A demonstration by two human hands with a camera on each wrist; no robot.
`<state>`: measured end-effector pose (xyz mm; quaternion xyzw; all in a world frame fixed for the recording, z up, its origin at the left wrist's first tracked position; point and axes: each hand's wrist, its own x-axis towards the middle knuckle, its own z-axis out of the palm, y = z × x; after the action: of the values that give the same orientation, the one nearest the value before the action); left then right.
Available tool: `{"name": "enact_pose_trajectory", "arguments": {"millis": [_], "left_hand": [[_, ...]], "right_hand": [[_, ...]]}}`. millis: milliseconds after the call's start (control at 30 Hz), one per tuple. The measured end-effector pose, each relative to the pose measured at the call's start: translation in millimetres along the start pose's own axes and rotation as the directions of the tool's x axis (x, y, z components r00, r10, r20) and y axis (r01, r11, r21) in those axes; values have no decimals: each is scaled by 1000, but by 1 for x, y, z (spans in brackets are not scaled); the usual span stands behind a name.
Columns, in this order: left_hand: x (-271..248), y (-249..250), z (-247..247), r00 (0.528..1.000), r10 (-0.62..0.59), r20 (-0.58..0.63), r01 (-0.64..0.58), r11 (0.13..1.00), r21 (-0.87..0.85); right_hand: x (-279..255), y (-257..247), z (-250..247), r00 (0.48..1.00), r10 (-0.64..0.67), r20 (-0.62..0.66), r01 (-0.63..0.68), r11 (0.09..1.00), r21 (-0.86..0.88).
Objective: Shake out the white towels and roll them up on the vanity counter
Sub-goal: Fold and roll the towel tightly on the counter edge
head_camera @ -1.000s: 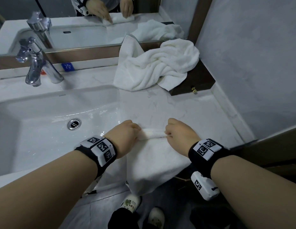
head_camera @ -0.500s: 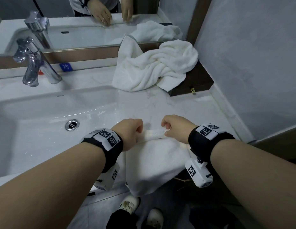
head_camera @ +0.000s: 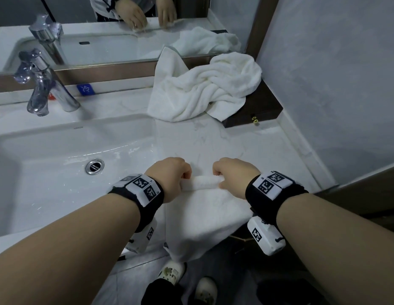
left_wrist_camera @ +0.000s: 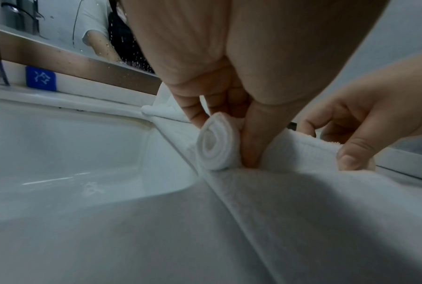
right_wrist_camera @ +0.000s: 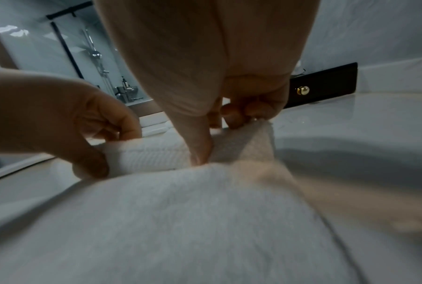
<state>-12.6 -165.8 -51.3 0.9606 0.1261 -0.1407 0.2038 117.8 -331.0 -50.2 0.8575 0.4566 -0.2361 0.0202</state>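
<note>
Rolling is under way at the surface's (head_camera: 246, 146) front edge: the towel (head_camera: 204, 208) is pinched by left hand (head_camera: 169, 175) and right hand (head_camera: 233, 175), fingers (left_wrist_camera: 251, 142) clamped; even tension should be kept.

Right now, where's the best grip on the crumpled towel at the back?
Probably the crumpled towel's raised corner leaning on the mirror frame, pinched from above and the front. It stands free of the heap, while the right side drapes over the dark box.
</note>
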Motion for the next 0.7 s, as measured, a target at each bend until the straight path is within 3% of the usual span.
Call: {"name": "enact_pose_trajectory", "arguments": {"millis": [133,367,700], "left_hand": [[-2,2,6,998,25,-56,-21,997,73],[-15,10,19,989,95,-115,-72,979,189],[-26,15,7,986,132,99,-159,924,349]], "right_hand": [[-12,-5,11,989,-61,-138,57,998,-32],[-21,-12,22,978,-127,-168,103,984,-147],[-39,-9,32,978,-119,-173,106,991,-85]]}}
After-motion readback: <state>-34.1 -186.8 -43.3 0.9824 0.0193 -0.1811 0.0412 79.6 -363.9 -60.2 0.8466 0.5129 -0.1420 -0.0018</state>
